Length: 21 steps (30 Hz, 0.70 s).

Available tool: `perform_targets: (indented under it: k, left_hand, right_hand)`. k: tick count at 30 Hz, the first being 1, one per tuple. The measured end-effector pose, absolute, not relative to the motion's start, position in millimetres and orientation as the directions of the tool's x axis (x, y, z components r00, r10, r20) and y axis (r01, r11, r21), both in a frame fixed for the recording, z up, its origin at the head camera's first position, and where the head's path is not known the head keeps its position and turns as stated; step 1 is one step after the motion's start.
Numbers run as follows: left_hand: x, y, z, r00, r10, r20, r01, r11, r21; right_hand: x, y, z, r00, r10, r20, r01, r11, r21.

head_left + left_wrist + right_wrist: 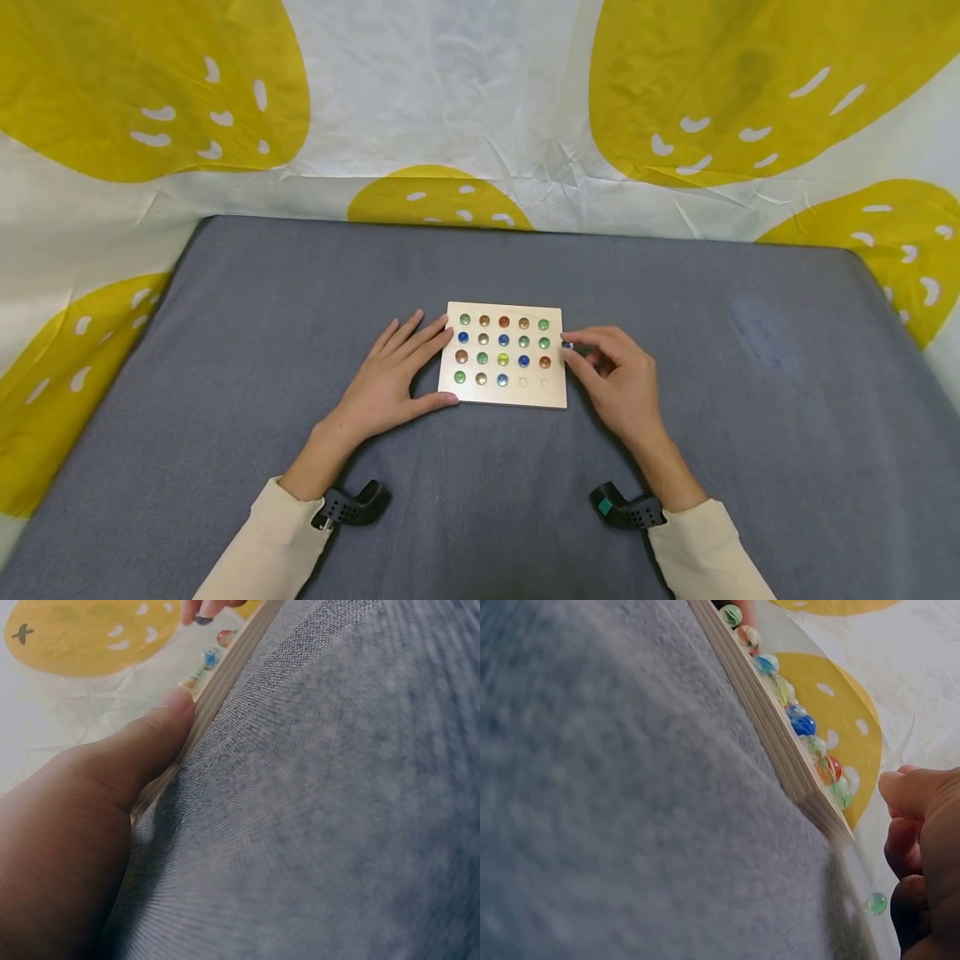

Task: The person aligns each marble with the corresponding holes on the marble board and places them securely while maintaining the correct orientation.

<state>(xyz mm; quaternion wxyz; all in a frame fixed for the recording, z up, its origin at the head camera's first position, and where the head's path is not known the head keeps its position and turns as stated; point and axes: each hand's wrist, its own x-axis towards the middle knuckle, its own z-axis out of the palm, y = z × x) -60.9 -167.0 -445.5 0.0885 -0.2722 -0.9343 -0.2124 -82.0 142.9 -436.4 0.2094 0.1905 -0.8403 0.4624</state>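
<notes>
A light wooden board (507, 394) lies flat, carrying rows of coloured glass marbles (503, 359); two bare hollows (534, 382) show at its lower right corner. With fingers spread and straight, my left hand (390, 379) touches the board's left edge, its thumb at the near left corner. My right hand (622, 375) pinches a dark blue marble (567, 344) between thumb and index finger just off the board's right edge. In the right wrist view a green marble (876, 904) appears beside that hand's curled lower fingers; whether they hold it I cannot tell.
The board lies on a grey cloth-covered table (480, 500). Behind and beside it hangs a white curtain (442, 83) with yellow patches. Black wrist mounts (356, 504) are strapped over both cream sleeves (270, 542).
</notes>
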Motion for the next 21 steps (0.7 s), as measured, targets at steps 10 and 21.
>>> perform_targets:
  k: [10, 21]
  left_hand:
    - [-62, -166, -446, -0.830, 0.478, 0.288, 0.556, 0.753, 0.353]
    - [-61, -168, -446, -0.833, 0.476, 0.284, 0.552, 0.755, 0.355]
  right_hand:
    - [-75, 136, -434, -0.802, -0.246, 0.544, -0.594, 0.420, -0.686]
    - [-72, 128, -437, -0.714, -0.411, 0.567, -0.695, 0.324, -0.642]
